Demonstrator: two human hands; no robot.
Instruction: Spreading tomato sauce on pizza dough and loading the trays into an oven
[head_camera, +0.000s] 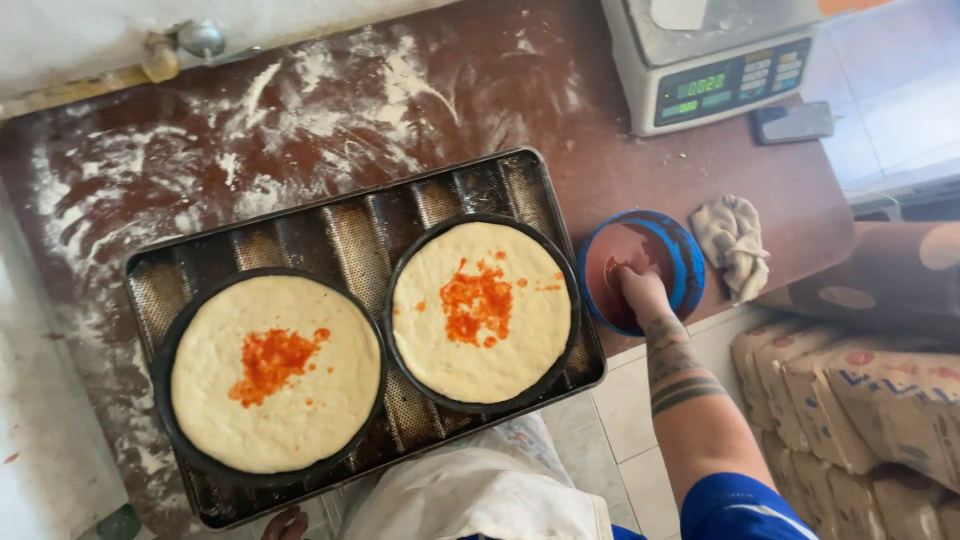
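Two round dark pans of pale dough sit side by side on a ridged metal tray (340, 225). The left dough (275, 370) and the right dough (482, 310) each carry a patch of red-orange sauce in the middle. My right hand (640, 290) reaches into a blue bowl (688, 262) with a reddish inside at the table's edge; its fingertips are down in the bowl and hidden from clear view. Only a few fingertips of my left hand (285, 523) show at the bottom edge, below the tray.
The brown table (300, 110) is dusted with flour. A digital scale (715, 70) stands at the back right, a dark phone (792, 122) beside it, a crumpled cloth (732, 242) right of the bowl. Stacked paper sacks (860, 420) lie on the floor at right.
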